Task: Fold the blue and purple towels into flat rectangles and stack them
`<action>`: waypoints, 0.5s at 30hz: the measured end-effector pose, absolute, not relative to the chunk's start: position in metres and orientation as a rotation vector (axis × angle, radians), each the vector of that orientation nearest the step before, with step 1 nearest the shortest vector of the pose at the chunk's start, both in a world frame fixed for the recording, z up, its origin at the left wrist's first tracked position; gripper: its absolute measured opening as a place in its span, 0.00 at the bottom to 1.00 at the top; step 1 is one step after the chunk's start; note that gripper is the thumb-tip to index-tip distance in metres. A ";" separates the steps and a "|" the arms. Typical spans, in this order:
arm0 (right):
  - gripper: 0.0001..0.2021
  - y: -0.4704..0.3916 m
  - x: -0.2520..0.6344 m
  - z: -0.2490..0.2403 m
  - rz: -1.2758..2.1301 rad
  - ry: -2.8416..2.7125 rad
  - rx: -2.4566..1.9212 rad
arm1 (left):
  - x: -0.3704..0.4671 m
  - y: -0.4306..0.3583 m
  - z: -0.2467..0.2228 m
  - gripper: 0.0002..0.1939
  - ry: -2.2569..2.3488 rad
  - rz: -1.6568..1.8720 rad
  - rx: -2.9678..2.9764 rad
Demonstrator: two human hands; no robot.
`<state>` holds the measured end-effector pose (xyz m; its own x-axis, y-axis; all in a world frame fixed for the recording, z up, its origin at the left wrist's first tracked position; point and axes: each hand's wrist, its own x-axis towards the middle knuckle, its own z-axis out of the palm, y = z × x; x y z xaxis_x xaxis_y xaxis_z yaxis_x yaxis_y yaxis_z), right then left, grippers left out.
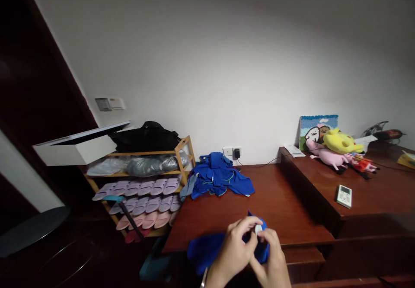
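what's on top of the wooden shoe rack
A black bag and an open white box sit on the rack; whatever the bag holds can't be seen.

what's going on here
Two hands, left and right, meet over the near edge of the table, fingers at a small white piece on blue cloth. A heap of blue clothes lies at the back by the wall, next to a shoe rack.

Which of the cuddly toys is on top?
The yellow toy. It lies across the pink toy, while the toy in red lies lower, beside them; only the yellow one is up on another toy.
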<state>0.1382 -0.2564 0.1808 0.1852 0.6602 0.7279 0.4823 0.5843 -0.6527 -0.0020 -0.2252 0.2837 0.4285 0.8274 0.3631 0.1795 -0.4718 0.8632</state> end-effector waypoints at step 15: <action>0.07 -0.278 0.172 0.258 0.379 -1.816 -0.976 | -0.033 -0.260 0.307 0.08 1.035 0.954 2.571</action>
<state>0.1721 -0.2778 0.2577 -0.1761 0.7621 0.6230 0.4494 0.6254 -0.6379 -0.0328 -0.2601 0.3072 0.5438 0.6806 0.4909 0.5447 -0.7313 0.4105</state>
